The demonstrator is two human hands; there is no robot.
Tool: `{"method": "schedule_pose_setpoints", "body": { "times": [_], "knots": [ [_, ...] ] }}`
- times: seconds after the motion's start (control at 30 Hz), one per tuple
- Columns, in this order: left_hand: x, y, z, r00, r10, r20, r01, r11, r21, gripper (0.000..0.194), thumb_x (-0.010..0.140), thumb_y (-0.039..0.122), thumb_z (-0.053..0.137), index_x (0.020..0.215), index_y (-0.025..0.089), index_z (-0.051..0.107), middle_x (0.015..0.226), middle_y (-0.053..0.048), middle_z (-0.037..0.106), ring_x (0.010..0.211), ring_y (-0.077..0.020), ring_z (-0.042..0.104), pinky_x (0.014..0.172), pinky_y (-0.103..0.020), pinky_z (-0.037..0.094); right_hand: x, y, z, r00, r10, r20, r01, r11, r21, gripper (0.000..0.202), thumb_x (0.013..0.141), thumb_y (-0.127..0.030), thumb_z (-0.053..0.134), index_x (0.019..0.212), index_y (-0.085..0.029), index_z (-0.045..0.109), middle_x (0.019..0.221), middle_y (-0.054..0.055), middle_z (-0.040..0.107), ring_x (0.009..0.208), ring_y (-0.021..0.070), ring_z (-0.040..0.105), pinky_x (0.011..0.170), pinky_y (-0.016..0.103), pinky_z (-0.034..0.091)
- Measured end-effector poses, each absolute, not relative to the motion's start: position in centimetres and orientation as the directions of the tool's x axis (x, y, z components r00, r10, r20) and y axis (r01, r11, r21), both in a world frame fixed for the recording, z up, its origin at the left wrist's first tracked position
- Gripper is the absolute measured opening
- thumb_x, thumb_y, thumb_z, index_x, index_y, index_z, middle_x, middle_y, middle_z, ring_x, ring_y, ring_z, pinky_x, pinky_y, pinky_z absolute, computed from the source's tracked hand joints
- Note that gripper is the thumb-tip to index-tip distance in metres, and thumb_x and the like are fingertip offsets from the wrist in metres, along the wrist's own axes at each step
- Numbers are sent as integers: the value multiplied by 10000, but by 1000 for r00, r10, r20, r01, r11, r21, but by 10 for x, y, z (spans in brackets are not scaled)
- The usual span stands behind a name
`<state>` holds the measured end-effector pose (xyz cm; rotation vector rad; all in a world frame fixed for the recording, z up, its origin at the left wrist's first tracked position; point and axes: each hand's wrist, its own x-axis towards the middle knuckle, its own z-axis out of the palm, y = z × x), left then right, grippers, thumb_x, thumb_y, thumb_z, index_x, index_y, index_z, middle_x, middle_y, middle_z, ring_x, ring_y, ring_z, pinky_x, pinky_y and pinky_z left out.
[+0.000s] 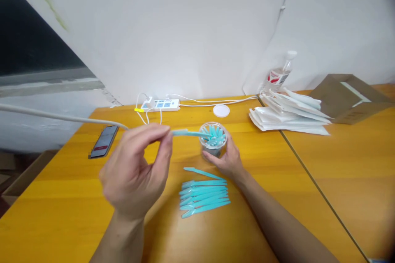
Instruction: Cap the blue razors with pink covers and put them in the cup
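My left hand (pixel 135 168) pinches one end of a slim turquoise eyebrow razor (pixel 185 132) between thumb and fingertips. The razor points right, and its far end overlaps the mouth of a clear plastic cup (pixel 211 151). Several more turquoise razors stand inside that cup with their ends fanned out. My right hand (pixel 230 159) is wrapped round the cup's right side and front, keeping it upright on the table. Below the cup lies a row of razors (pixel 205 197), side by side, with one razor (pixel 205 172) slightly askew at the top.
A round lid (pixel 221 110) lies behind the cup. Along the wall sit a power strip (pixel 163 104) with white cables, a bottle (pixel 279 74), a pile of white packets (pixel 286 113) and a cardboard box (pixel 342 98). A phone (pixel 105 141) rests at the left.
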<state>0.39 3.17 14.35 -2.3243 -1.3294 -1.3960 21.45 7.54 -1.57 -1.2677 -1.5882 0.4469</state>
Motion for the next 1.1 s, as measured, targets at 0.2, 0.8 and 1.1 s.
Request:
{"method": "schedule_pose_setpoints", "body": {
  "times": [0.2,0.8,1.1],
  "knots": [
    [32,89,135,531,644,551,723,-684,103,159,976,180,568,1098,192,670,964,-52,756,891,-191,719,845,-332,564,214,76,-13,59,871,488,508,395,-766,914,750,-507,807,1489,-190,372,1378,162,608,1257,308,607,1089,486,484],
    [-28,39,26,405,913,54,635,-323,701,190,983,325,556,945,194,687,922,-42,726,850,-167,672,808,-290,540,213,76,-13,55,874,482,490,397,-776,894,761,-481,803,1490,-189,375,1412,159,590,1289,300,587,1114,474,463],
    [3,31,142,123,690,713,769,-520,371,121,953,207,624,1068,210,663,881,-16,683,748,-121,638,758,-254,523,213,75,-14,51,885,462,479,384,-789,912,758,-490,804,1504,-200,367,1392,155,608,1263,301,605,1103,476,471]
  ]
}}
